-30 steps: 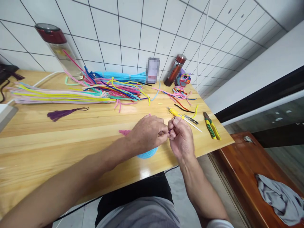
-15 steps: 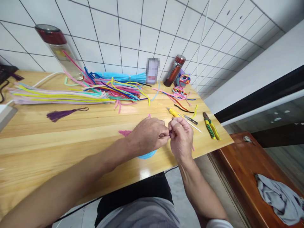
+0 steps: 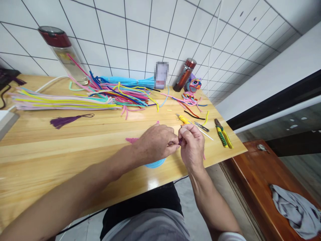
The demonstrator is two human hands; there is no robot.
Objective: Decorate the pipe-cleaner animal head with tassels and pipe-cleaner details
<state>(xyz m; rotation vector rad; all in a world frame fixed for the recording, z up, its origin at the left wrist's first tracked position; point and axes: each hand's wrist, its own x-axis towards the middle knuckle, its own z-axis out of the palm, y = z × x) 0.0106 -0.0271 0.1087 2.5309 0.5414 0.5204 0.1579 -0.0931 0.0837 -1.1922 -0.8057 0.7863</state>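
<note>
Pinched between left hand (image 3: 157, 139) and right hand (image 3: 192, 144), over the surface (image 3: 62, 150) near its front edge: a thin dark-purple strand (image 3: 180, 142). Mostly hidden by fingers; can't tell its full shape. Left hand clamped on it, fingertips together; right hand likewise, thumb pressed to bent forefinger. Could slip or twist, with so little to grip. Could drop onto a light-blue coil (image 3: 155, 164), partly covered by left hand; can't tell if touching. Just beyond right hand, yellow-bodied pointed tool (image 3: 184, 119) and black snips (image 3: 202, 127): could get knocked by a forward swing, or prick a knuckle. Farther right, pliers (image 3: 223, 134), well apart, low risk.
</note>
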